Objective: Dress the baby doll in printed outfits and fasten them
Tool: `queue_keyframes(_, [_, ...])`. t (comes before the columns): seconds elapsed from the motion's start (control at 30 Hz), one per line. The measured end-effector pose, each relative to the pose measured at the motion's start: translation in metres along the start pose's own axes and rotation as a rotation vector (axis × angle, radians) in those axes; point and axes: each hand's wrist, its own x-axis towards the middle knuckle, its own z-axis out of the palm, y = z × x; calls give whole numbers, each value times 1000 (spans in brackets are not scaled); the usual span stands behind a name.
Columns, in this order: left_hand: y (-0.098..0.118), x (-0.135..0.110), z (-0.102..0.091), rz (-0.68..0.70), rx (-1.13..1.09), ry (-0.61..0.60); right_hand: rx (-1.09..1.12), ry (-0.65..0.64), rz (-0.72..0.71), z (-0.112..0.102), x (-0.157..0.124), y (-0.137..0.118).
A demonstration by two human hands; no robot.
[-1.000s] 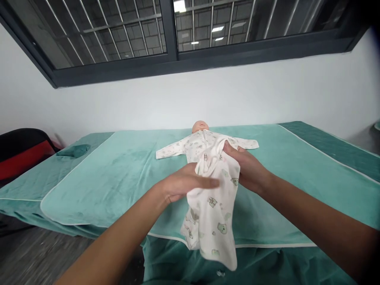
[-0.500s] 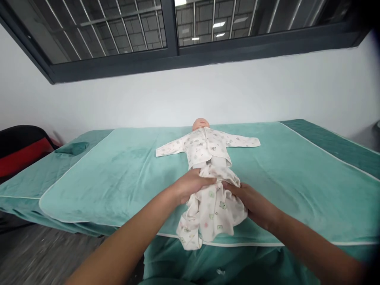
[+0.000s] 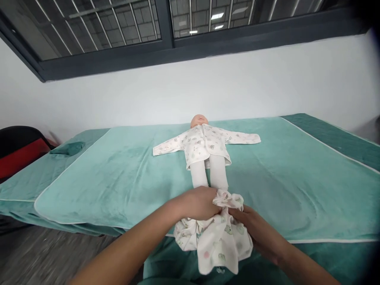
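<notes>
A baby doll [image 3: 199, 120] lies on its back in a white printed jacket [image 3: 198, 143], sleeves spread wide and white legs [image 3: 218, 170] showing below the hem. At the lower ends of those legs, white baby pants [image 3: 218, 245] with a printed pattern are bunched up and hang towards me. My left hand [image 3: 202, 204] is closed round the gathered cloth, its back hiding the fingertips. From the other side my right hand [image 3: 247, 219] grips the same pants, its fingers partly tucked in the folds. The doll's feet are hidden.
Under the doll is a light green padded mat [image 3: 118, 174] with white piping, over a darker green cover [image 3: 332, 136]. A white wall [image 3: 133, 99] and a barred window [image 3: 113, 27] stand behind. At left is a black and red object [image 3: 22, 152].
Both hands have drawn the bunched pants down towards me, away from the jacket, so more of the doll's white legs shows. My left hand has turned its back upwards.
</notes>
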Motion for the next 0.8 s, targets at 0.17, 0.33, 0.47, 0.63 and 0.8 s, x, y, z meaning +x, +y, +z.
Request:
queue_keyframes(0.17, [-3,1,-3,-82,-108,62,-189,251,-76,-2,5,6])
queue_keyframes(0.33, [3,5,-3,-108,-311,108,-200,383,-296,-3,12,4])
queue_keyframes(0.47, [2,11,-5,-121,-760,132,-136,387,-495,-7,30,-8])
queue_keyframes(0.63, [-12,33,-24,-139,-792,211,-199,458,-648,-10,66,-28])
queue_keyframes(0.8, [-17,58,-48,-81,-367,469,-212,415,-647,-9,97,-43])
